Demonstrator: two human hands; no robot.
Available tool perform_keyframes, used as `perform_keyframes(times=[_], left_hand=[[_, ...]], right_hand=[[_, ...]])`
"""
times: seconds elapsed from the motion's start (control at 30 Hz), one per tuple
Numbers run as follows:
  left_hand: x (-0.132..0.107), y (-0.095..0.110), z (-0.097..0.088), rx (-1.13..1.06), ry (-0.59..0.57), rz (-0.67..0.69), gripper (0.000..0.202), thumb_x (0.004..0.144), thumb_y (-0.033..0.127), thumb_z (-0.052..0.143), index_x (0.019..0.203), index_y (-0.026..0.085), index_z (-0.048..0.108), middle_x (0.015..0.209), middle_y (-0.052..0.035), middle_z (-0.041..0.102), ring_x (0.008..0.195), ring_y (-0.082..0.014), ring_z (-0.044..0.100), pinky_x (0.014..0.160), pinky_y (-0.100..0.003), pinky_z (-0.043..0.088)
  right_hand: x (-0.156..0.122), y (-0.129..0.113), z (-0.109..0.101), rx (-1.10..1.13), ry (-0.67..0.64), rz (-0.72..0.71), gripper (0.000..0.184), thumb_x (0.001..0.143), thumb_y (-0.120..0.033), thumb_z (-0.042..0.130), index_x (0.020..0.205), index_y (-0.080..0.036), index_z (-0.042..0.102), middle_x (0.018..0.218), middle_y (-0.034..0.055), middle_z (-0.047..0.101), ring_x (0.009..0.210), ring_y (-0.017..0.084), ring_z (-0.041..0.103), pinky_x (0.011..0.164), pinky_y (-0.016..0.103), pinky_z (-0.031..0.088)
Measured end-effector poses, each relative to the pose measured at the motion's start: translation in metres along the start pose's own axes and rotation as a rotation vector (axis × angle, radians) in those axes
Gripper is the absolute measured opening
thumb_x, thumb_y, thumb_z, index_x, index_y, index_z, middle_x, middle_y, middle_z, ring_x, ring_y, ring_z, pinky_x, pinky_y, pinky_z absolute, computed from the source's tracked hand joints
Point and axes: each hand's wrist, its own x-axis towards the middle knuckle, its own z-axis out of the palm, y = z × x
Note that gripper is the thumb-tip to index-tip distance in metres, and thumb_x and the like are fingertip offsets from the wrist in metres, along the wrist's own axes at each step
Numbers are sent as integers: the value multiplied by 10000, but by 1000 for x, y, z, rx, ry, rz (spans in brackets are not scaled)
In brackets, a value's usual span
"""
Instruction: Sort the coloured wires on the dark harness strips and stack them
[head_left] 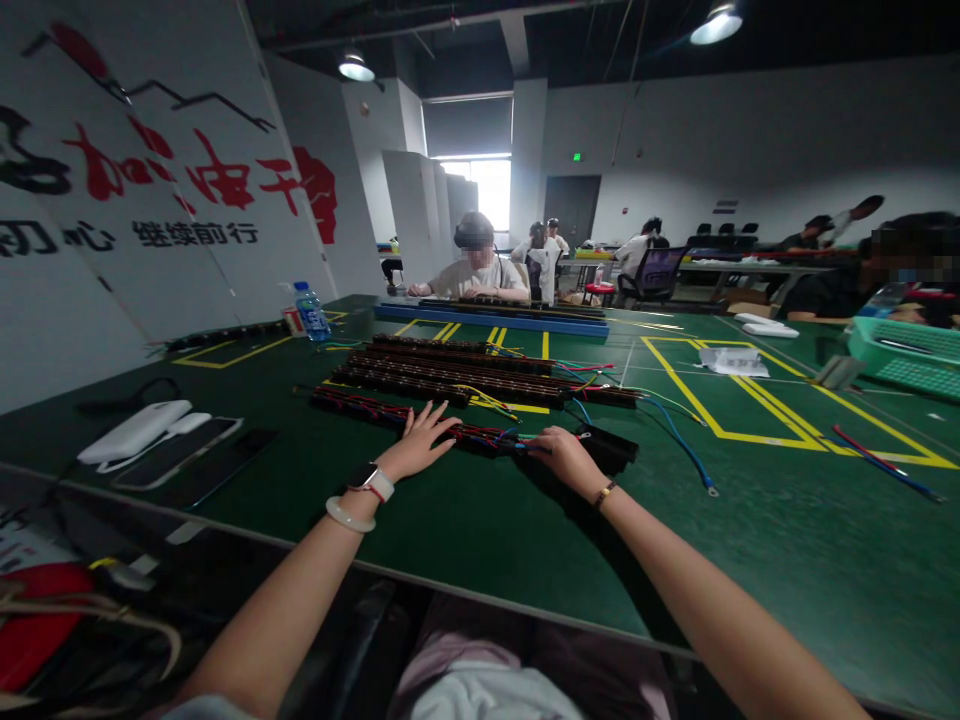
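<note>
A long black bar with red and blue wires (360,409) lies across the green table nearest me. My left hand (417,440) rests on it with the fingers spread, holding nothing. At the bar's right end my right hand (564,458) is closed on the wires (523,443), thumb and fingers together. Just beyond that hand lies a black open-topped piece (611,448). Several similar black bars (450,375) lie parallel behind, with coloured wires and ring terminals (709,488) trailing from their right ends.
On the left are a white power bank (135,436), phones (180,452) and a water bottle (310,310). A person (480,265) sits across the table behind a blue tray (487,319). To the right are loose wires (885,462), a plastic packet (733,361) and a green basket (904,358).
</note>
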Motion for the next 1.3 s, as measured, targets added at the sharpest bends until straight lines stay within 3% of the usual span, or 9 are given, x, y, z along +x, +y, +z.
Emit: perform_keyframes(times=[0.1, 0.2, 0.3, 0.37, 0.57, 0.93, 1.13, 1.2, 1.3], left_hand=[[0, -2, 1, 57, -7, 12, 470, 903, 496, 352, 1348, 354, 409, 1544, -27, 124, 1412, -307, -1, 1077, -573, -50], [2, -4, 3, 129, -1, 14, 525, 913, 508, 315, 1419, 380, 258, 1550, -15, 73, 1412, -300, 6, 1083, -579, -11], [6, -9, 6, 194, 20, 7, 628, 908, 532, 306, 1461, 350, 71, 1550, -25, 60, 1413, -285, 5, 1098, -558, 29], [10, -13, 7, 224, 35, 6, 686, 897, 561, 310, 1468, 315, 21, 1549, -36, 59, 1414, -277, -1, 1108, -536, 40], [23, -34, 6, 265, 18, 21, 708, 882, 605, 284, 1472, 276, 72, 1546, -54, 89, 1416, -263, 23, 1116, -506, 40], [59, -57, 1, 265, -19, -4, 718, 878, 614, 283, 1472, 260, 89, 1543, -68, 97, 1415, -268, 50, 1112, -506, 44], [52, -56, -17, 290, 1, 129, 726, 856, 642, 317, 1464, 327, 74, 1550, -39, 26, 1414, -284, 19, 1112, -515, 63], [48, -64, -31, 332, 50, 166, 707, 861, 632, 322, 1461, 344, 82, 1551, -15, 16, 1416, -276, 18, 1119, -506, 51], [44, -89, -51, 387, 76, 153, 727, 847, 648, 335, 1461, 338, 98, 1551, -11, 19, 1415, -278, 42, 1125, -493, 63]], right_hand=[[-4, -2, 9, -63, 107, -77, 196, 842, -212, 617, 1031, -184, 658, 1030, 89, 629, 973, 199, 560, 822, 326, 472], [-5, -13, 15, -246, 140, -85, 279, 876, -271, 570, 1134, -170, 592, 1221, 130, 547, 1125, 246, 481, 925, 401, 414], [0, -24, 17, -398, 50, -1, 361, 920, -282, 489, 1252, -143, 499, 1125, 135, 590, 1001, 248, 528, 878, 402, 407], [7, -30, 17, -460, -7, 66, 335, 930, -284, 463, 1228, -139, 510, 1037, 128, 607, 916, 247, 540, 820, 389, 405], [25, -40, 17, -468, -56, 194, 200, 914, -300, 496, 1041, -168, 577, 962, 106, 592, 881, 246, 521, 753, 350, 378], [60, -23, 35, -407, -39, 265, 240, 925, -279, 465, 1102, -147, 559, 1005, 122, 591, 936, 252, 514, 814, 369, 368], [82, -21, 11, -291, 100, 164, 479, 872, -458, 519, 1237, -149, 505, 1186, 143, 532, 1143, 278, 429, 1005, 402, 277], [107, -18, -5, -240, 115, 132, 507, 880, -496, 481, 1258, -158, 488, 1229, 140, 509, 1171, 275, 416, 1009, 395, 286], [160, -5, -22, -200, 25, 108, 501, 894, -532, 425, 1230, -170, 507, 1194, 136, 539, 1123, 267, 473, 957, 379, 344]])
